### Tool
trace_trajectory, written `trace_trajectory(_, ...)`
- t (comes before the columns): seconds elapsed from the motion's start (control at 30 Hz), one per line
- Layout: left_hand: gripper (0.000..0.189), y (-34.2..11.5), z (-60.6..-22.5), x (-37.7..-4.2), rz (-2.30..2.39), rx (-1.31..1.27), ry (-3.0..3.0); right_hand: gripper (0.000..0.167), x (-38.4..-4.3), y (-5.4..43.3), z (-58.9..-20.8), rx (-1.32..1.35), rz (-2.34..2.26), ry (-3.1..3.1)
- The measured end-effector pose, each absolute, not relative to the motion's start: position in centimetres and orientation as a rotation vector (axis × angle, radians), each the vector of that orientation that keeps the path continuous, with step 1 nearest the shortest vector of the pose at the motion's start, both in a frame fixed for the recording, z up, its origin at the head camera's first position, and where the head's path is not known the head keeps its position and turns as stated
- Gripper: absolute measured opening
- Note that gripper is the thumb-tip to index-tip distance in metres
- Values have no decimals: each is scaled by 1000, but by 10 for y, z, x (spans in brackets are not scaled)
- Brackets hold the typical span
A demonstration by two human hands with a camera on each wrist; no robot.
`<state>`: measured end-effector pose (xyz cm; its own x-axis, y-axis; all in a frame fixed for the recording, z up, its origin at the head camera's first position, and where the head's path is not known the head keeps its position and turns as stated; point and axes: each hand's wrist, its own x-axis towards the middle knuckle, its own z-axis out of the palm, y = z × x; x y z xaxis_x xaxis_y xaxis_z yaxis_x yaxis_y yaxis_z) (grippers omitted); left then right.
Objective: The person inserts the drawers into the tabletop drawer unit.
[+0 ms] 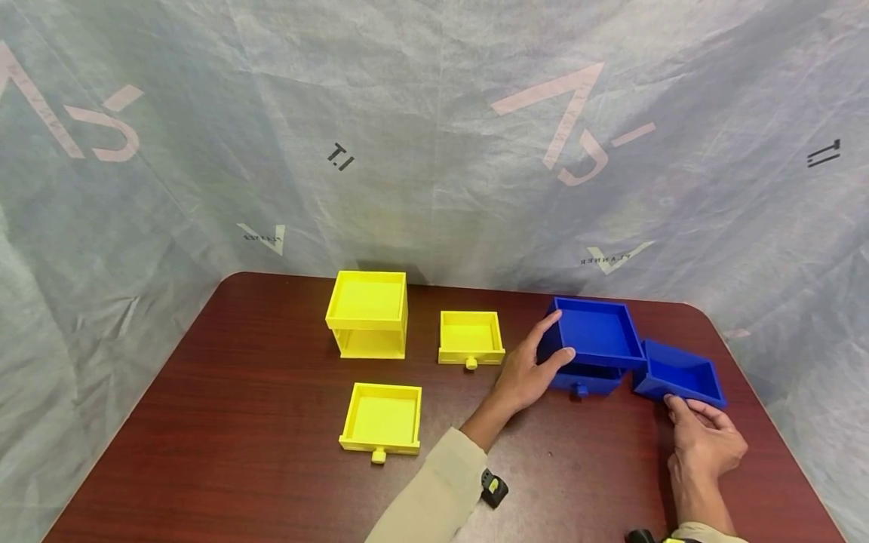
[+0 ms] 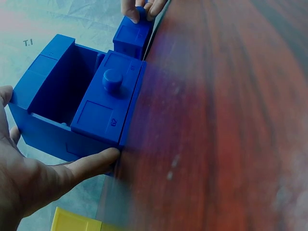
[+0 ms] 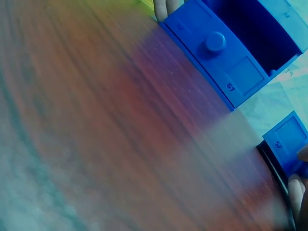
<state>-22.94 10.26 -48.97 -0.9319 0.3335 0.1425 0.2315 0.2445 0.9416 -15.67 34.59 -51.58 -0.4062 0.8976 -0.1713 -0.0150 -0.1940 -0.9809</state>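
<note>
A blue two-tier drawer cabinet (image 1: 592, 332) stands on the right half of the table, its lower drawer (image 2: 98, 103) in place with a round knob on the front and its upper slot open. My left hand (image 1: 532, 368) grips the cabinet's left side, thumb toward the front and fingers farther back. Just right of the cabinet sits a loose blue drawer (image 1: 682, 373), turned at a slight angle. My right hand (image 1: 704, 437) pinches this drawer's knob at its front; the fingers mostly hide the knob.
To the left are a yellow cabinet frame (image 1: 370, 302) with an open slot, a yellow drawer (image 1: 471, 335) beside it and another yellow drawer (image 1: 382, 418) nearer the front. A grey sheet (image 1: 434, 151) hangs behind the brown table (image 1: 224, 422).
</note>
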Motion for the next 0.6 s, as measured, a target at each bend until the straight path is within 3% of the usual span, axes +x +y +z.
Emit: trace_trajectory(0.6,59,102,-491,-231,1790,561,2416,25,-157,344,-518,-1026,1679,-1293)
